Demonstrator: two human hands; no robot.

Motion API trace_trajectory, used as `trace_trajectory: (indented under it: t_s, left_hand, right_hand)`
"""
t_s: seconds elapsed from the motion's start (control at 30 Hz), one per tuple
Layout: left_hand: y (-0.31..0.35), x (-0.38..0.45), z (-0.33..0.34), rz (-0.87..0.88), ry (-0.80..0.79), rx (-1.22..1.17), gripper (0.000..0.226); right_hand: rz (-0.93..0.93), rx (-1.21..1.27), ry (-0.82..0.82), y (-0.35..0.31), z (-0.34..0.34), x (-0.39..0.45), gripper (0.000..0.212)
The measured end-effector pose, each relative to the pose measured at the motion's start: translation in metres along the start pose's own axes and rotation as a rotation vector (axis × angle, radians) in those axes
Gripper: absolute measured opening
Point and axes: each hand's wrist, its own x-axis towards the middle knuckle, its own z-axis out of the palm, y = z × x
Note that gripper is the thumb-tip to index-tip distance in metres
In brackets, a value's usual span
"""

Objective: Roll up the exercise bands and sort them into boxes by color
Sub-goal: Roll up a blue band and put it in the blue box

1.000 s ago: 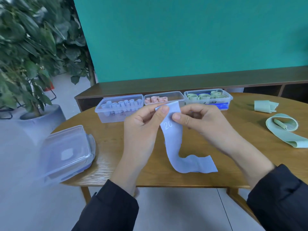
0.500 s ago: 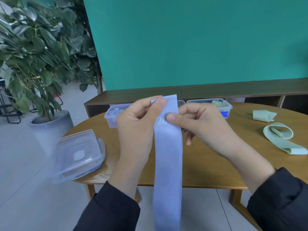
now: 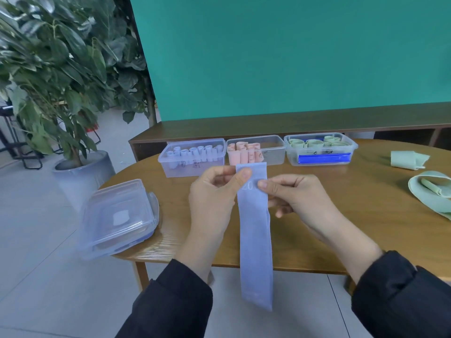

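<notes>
I hold a blue band up in front of me, its top edge level with the boxes and the rest hanging straight down past the table edge. My left hand pinches its upper left corner between thumb and fingers; my right hand pinches the right edge just beside the printed "20".

Three clear boxes stand in a row at the far side. The left box holds rolled blue bands standing on end. The middle box holds pink rolls, crowded to its left half. The right box holds green rolls and something bright blue along its front wall, perhaps a label or a strip; I cannot tell through the plastic.

Two loose green bands lie at the right. A stack of clear lids sits at the left edge.
</notes>
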Motion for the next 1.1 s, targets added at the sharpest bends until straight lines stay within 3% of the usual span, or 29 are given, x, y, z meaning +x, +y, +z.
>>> trace_trajectory:
  t_s: [0.3, 0.63, 0.83, 1.1]
  left_hand:
    - [-0.029, -0.001, -0.001, -0.028, 0.019, -0.017, 0.013]
    - [-0.030, 0.020, -0.005, -0.057, -0.113, -0.083, 0.010]
    - [-0.024, 0.024, -0.014, -0.144, -0.241, -0.120, 0.039]
    - [-0.022, 0.025, -0.020, -0.170, -0.273, -0.114, 0.024]
  right_hand:
    - [0.032, 0.028, -0.061, 0.017, -0.007, 0.009, 0.032]
    - [-0.024, 0.210, -0.045, 0.027, -0.008, 0.025, 0.015]
    - [-0.074, 0.208, -0.032, 0.025, -0.013, 0.028, 0.020]
    - [-0.076, 0.239, -0.056, 0.025, -0.008, 0.025, 0.022]
